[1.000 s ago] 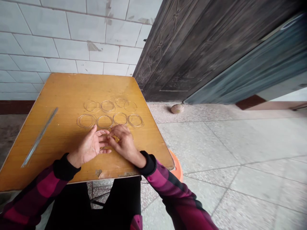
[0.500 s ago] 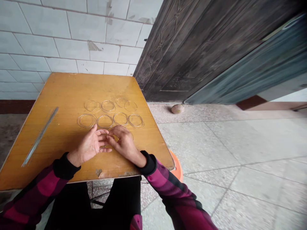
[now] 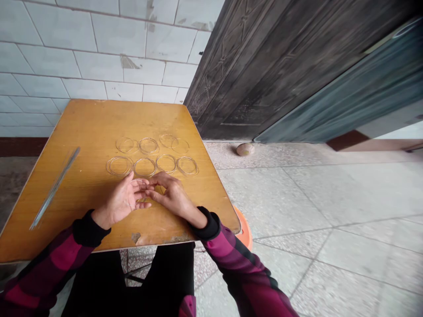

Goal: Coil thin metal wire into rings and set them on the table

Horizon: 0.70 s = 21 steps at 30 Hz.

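Note:
A thin wire ring (image 3: 138, 180) lies across the fingers of my left hand (image 3: 119, 203), which is turned palm up with the fingers partly curled and the thumb raised. My right hand (image 3: 174, 196) comes in from the right, its thumb and forefinger pinched on the wire at the left fingertips. Part of the ring is hidden behind the fingers. Just beyond my hands, several wire rings (image 3: 144, 176) lie flat on the wooden table in two rows, some of them overlapping. A bundle of straight metal wires (image 3: 55, 188) rests at an angle on the left side.
The yellow-brown wooden table (image 3: 99, 121) has a chipped front edge and stands against a white tiled wall (image 3: 115, 35). An orange stool (image 3: 243, 229) shows under its right corner. A dark wooden door (image 3: 244, 88) and a round stone (image 3: 245, 149) are to the right.
My right hand has shifted slightly, with its fingers stretched a little further along the wire. My left fingers have curled slightly. The rings and straight wires on the table stay put.

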{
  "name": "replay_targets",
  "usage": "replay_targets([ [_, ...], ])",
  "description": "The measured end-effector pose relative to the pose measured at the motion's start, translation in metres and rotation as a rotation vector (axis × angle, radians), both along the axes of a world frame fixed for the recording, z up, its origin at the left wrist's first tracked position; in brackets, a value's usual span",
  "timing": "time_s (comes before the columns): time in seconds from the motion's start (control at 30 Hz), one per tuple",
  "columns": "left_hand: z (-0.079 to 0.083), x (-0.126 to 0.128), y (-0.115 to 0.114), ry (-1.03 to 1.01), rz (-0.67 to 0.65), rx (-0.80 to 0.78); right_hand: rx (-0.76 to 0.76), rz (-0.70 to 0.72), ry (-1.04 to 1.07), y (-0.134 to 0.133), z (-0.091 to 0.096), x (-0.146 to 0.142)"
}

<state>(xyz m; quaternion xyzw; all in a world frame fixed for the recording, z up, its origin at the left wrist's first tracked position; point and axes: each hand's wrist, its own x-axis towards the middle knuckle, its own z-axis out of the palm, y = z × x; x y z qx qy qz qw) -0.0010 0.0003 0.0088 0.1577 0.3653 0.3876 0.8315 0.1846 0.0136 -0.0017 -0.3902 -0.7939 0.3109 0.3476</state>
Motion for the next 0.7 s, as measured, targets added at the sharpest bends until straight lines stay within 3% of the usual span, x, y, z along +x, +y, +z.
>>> replay_targets([
  [0.37, -0.0014, -0.0001, -0.0002, 0.003, 0.001, 0.006, 0.028, 0.019, 0.000, 0.0012, -0.0006, 0.0018],
  [0.7, -0.0005, 0.0003, 0.0018, 0.045, -0.041, -0.014, 0.167, -0.023, 0.099, -0.0055, -0.0038, -0.0038],
])
